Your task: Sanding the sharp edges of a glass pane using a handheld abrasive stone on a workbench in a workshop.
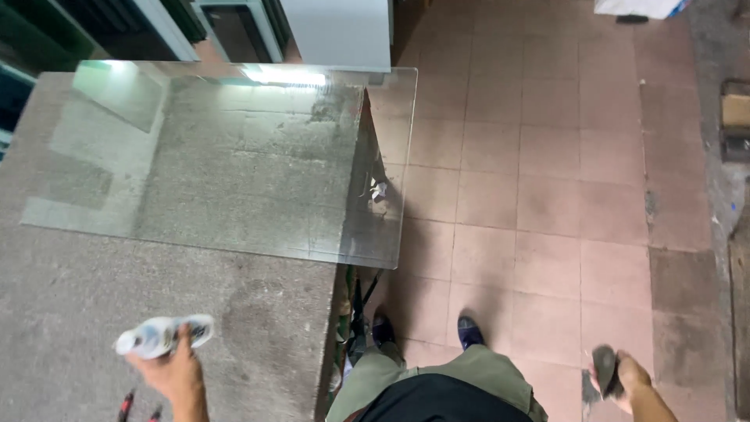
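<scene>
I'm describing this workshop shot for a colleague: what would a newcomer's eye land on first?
First, the large clear rectangular glass sheet lying on the grey stone-like worktop, its right end overhanging the pink tiled floor. Next, the left hand gripping a small white bottle over the worktop, and the right hand holding a dark object above the floor.

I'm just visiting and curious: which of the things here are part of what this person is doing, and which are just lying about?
In hand:
- small white bottle, held in the left hand
- dark object, blurred, in the right hand
- glass sheet lying on the grey table, overhanging its edge

Lying about:
- cardboard box by the right wall
- white bag on the tiled floor
- red-handled tool at the table's near edge
</scene>
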